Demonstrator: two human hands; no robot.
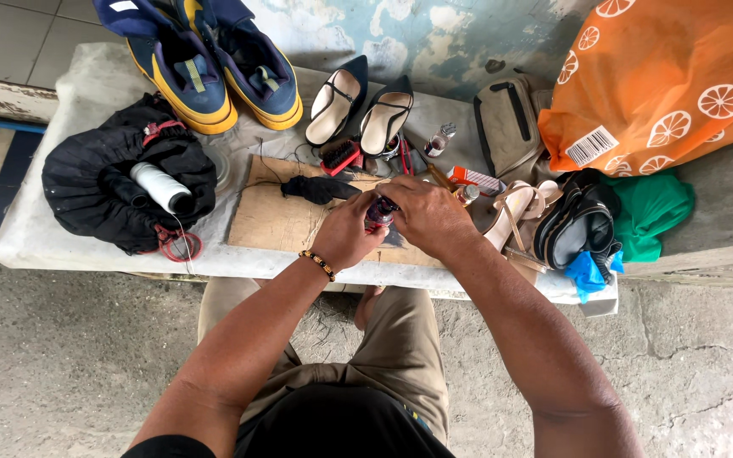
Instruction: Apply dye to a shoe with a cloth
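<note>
Both hands (388, 222) around small dark-red bottle (379, 211)

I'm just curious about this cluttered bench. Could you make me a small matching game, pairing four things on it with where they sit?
Things:
1. white thread spool
2. blue-and-yellow sneakers
3. orange bag
4. small dark bottle

Places:
A. far right of the bench
B. between the left hand and right hand
C. on the black cloth bag
D. far left corner

Pairs: 1-C, 2-D, 3-A, 4-B
</note>
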